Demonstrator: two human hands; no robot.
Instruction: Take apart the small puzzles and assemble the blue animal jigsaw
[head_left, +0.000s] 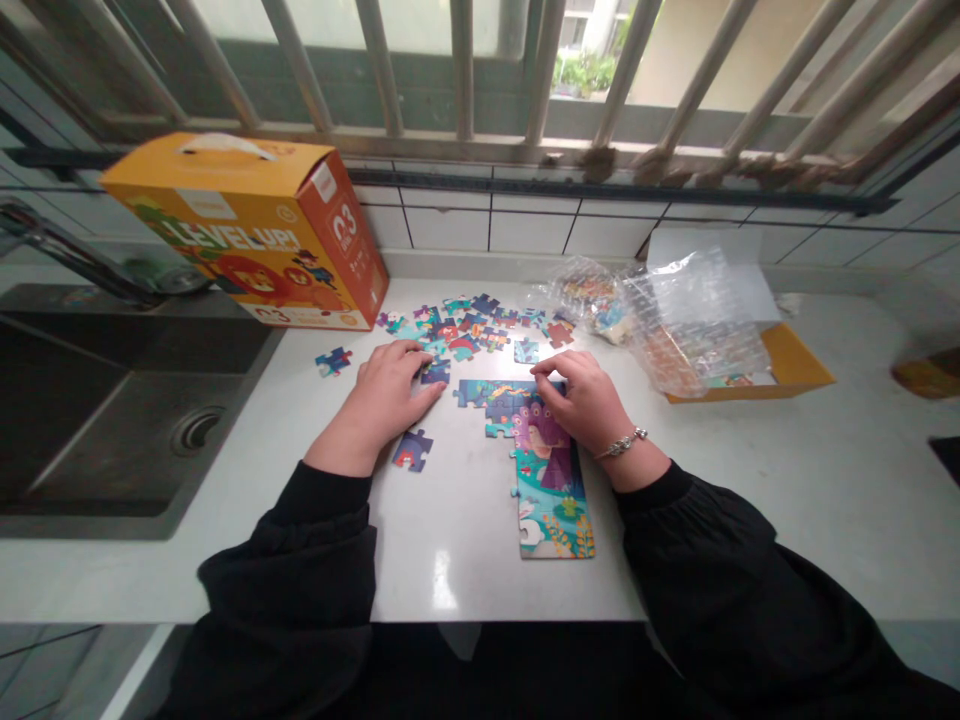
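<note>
A partly joined jigsaw puzzle (551,500) lies on the white counter, showing a purple figure, a frog and a white rabbit. My right hand (581,395) is over its upper right corner, fingers curled and thumb near the index finger; what lies under the fingertips is hidden. To the left, my left hand (394,395) has its thumb and index finger around a dark blue puzzle piece (435,372) lying on the counter. A loose piece with a red figure (412,451) lies below that hand, and a light blue piece (526,351) sits just above the joined puzzle.
Several loose pieces (465,325) are spread behind my hands, with one piece (334,361) off to the left. An orange box (247,230) stands beside the sink (142,525). Clear plastic packaging (694,310) covers part of an open yellow box (799,365) at right.
</note>
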